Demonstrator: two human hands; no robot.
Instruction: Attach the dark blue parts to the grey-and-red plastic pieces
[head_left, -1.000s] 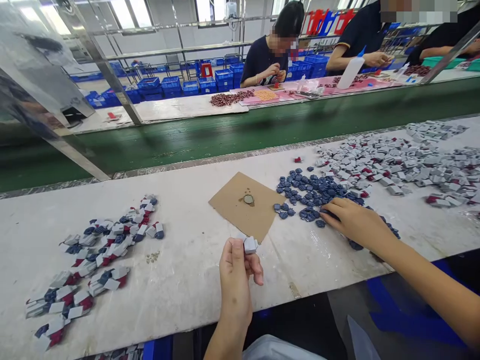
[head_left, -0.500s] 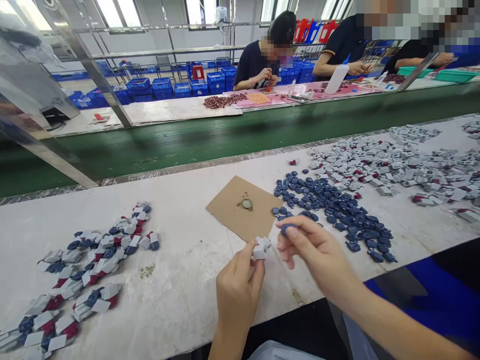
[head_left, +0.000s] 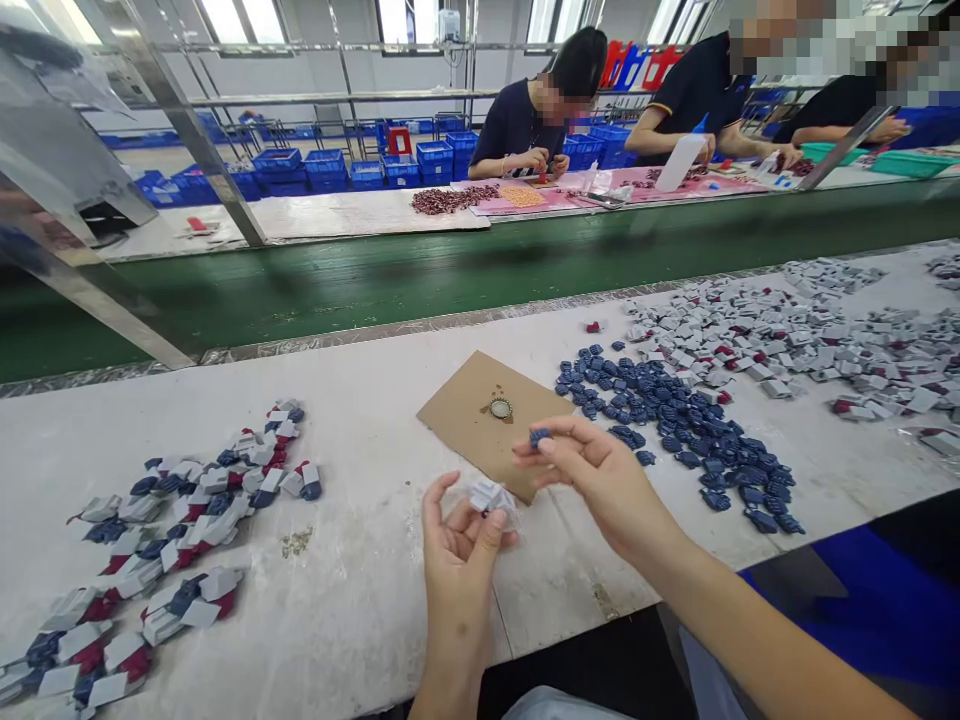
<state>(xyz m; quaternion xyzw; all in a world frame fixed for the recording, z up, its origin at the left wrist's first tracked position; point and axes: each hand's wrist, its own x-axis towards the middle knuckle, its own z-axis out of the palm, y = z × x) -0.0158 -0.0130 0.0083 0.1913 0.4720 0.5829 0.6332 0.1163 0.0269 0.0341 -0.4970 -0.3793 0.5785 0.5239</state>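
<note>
My left hand (head_left: 461,540) holds a small light-grey plastic piece (head_left: 491,496) between thumb and fingers, in front of the brown cardboard. Just to its right and a little higher, my right hand (head_left: 581,462) pinches a small dark-blue piece (head_left: 539,438) between thumb and index finger. The two pieces are apart. Beyond my hands, a brown cardboard square (head_left: 459,408) bears a small round metal-rimmed disc (head_left: 501,408). To the right spreads a pile of dark-blue pieces (head_left: 682,425), the same colour as the one I hold.
Many grey pieces with dark-red parts (head_left: 780,340) lie at the far right. Grey, blue and red clusters (head_left: 202,500) cover the left of the table. A green belt (head_left: 360,280) runs behind, with co-workers (head_left: 517,120) seated across it. A metal post (head_left: 202,130) rises at left.
My right hand has moved left with the blue piece, closer to the left hand. My left hand has shifted slightly left and turned, its fingers more spread around the grey piece.
</note>
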